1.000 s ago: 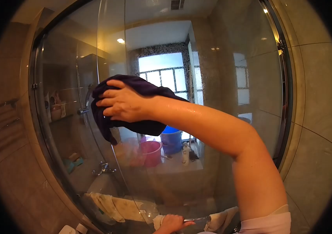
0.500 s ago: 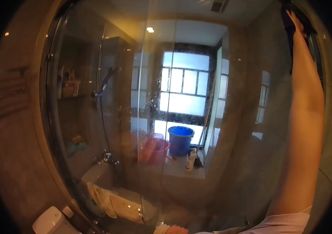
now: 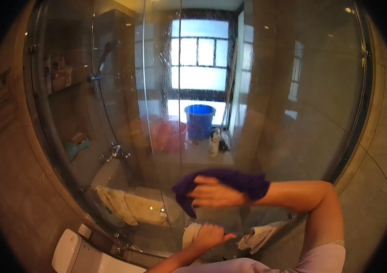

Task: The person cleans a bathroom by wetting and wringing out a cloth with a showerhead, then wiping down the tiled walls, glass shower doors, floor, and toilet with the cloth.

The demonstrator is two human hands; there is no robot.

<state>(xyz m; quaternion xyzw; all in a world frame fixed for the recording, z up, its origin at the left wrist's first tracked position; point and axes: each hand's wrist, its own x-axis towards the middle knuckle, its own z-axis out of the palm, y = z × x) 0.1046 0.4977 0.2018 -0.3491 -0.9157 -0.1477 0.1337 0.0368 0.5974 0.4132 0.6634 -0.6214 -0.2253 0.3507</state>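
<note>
My right hand [image 3: 218,193] holds a dark purple cloth [image 3: 239,178] at the glass shower panel [image 3: 289,141], low in the middle of the view. The cloth spreads above and to both sides of the hand, and a corner hangs at its left. Below it, my left hand [image 3: 211,235] is closed round the dark bar [image 3: 244,234] across the lower part of the glass. A cream cloth [image 3: 191,234] hangs on that bar, touching the left hand. Further right on the bar hangs a pale towel [image 3: 261,237].
Behind the glass are a blue bucket [image 3: 200,122], a red basin [image 3: 170,136], a white bottle [image 3: 215,144] and a bathtub with a yellowish towel [image 3: 141,211] over its rim. A shower tap [image 3: 115,153] is on the left. A white toilet [image 3: 77,255] stands at lower left.
My right hand has come down with the purple cloth from the top right corner to the lower middle. The view has tilted downward, showing more of my left hand and the bar.
</note>
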